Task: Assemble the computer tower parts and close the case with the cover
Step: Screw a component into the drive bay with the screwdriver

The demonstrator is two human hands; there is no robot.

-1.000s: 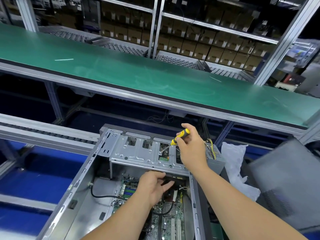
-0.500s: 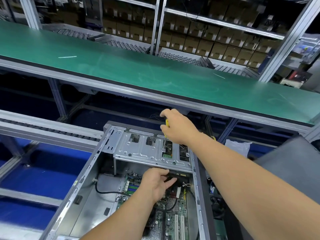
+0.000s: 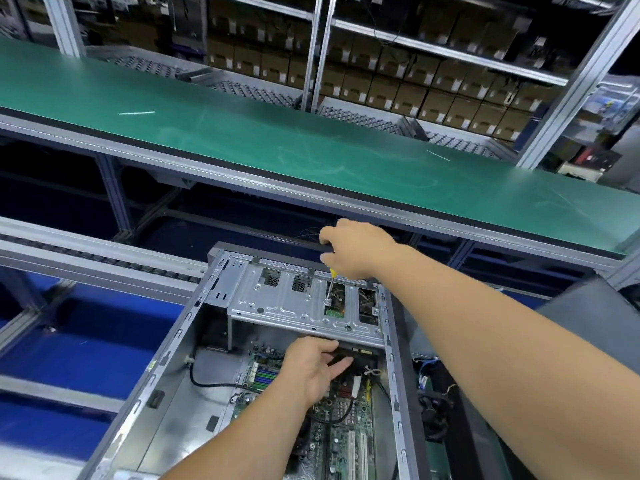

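Head view: right hand (image 3: 358, 251) clenched on yellow screwdriver (image 3: 330, 284), tip down on metal drive cage (image 3: 294, 310). Left hand (image 3: 313, 370) reaches under cage, fingers on a dark part, grip unclear. Open computer case (image 3: 166, 372) lies below green bench (image 3: 311, 147), motherboard (image 3: 346, 427) exposed.

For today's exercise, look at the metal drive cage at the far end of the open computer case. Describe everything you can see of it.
The drive cage is a bright, silvery sheet-metal bracket, stamped with ribs, holes and several rectangular cutouts, one showing a green circuit board. It lies flat across the far end of the open case, above the motherboard. The right hand holds a yellow-handled screwdriver with its tip on the cage's top. The left hand reaches under its near edge.
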